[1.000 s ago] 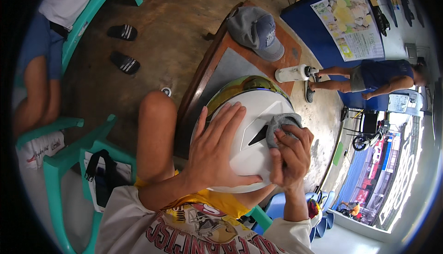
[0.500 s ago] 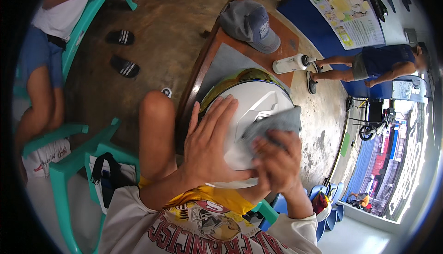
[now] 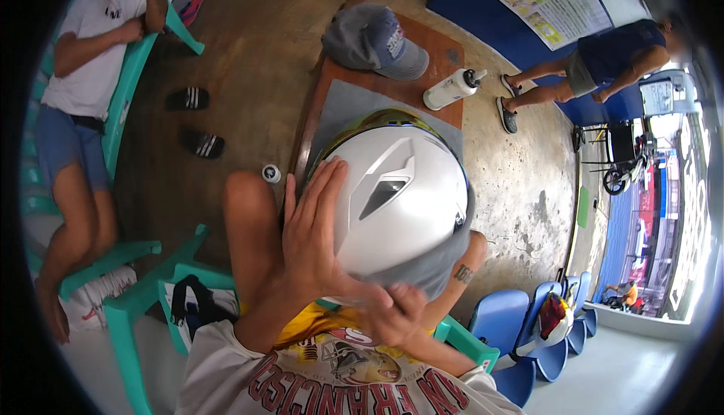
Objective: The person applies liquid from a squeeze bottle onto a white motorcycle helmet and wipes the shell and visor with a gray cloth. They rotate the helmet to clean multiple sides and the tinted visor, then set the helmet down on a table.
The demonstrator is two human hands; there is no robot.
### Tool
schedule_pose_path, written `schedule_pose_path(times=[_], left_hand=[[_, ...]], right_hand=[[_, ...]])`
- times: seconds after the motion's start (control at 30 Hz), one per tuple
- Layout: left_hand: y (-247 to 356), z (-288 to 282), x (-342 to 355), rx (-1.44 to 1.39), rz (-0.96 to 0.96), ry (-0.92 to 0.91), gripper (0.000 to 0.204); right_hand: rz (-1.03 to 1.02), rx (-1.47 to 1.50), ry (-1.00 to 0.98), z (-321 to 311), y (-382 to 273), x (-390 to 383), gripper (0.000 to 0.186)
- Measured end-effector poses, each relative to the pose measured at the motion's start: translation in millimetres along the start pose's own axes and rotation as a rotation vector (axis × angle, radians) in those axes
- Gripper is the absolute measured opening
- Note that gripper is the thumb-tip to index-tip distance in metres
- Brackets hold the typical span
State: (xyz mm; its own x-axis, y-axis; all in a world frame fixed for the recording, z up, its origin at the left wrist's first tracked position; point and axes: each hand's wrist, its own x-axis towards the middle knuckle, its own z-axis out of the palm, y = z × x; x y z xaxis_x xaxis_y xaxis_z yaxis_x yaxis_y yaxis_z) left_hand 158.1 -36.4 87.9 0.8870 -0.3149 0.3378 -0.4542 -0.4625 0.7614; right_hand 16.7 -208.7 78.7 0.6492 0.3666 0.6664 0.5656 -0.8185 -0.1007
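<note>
A white motorcycle helmet [image 3: 407,196] with a gold-tinted visor [image 3: 377,119] sits in front of me at the near end of a brown table. My left hand [image 3: 315,238] lies along the helmet's left side, fingers stretched out flat on the shell. Low on its near side, my right hand [image 3: 396,313] has its fingers curled at the edge of a grey cloth [image 3: 416,270], which is spread against the shell. The left thumb reaches toward the right hand, and part of the right hand's grip is hidden.
On the wooden table [image 3: 446,53] are a grey mat [image 3: 348,106], a cap [image 3: 377,42] and a white bottle [image 3: 454,88]. Slippers [image 3: 188,99] lie on the floor. Green chairs [image 3: 124,317] flank me; one person sits left, another stands right. Blue seats [image 3: 501,317] stand at right.
My right hand has moved down and left with the cloth, from the helmet's upper right side to its near lower side. The vent there now shows. My left hand stays on the shell.
</note>
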Motion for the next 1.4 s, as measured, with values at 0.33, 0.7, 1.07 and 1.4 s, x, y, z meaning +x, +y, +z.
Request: schedule_pose_path(times=[0.33,0.7,1.07,1.4], left_hand=[[0,11,-7,0.068,-0.019,-0.004,0.149],[15,5,-2,0.086,-0.101,-0.047,0.128],[50,6,1,0.153,0.167,0.179,0.102],[162,15,-18,-0.526,0.112,-0.506,0.041]], right_hand=[[0.486,-0.117,-0.149,-20,9,34,0.064],[0.383,-0.019,0.159,-7,0,-25,0.042],[1.331,1.596,0.874,-63,-7,-34,0.022],[1.210,1.660,0.540,-131,-23,-55,0.025]])
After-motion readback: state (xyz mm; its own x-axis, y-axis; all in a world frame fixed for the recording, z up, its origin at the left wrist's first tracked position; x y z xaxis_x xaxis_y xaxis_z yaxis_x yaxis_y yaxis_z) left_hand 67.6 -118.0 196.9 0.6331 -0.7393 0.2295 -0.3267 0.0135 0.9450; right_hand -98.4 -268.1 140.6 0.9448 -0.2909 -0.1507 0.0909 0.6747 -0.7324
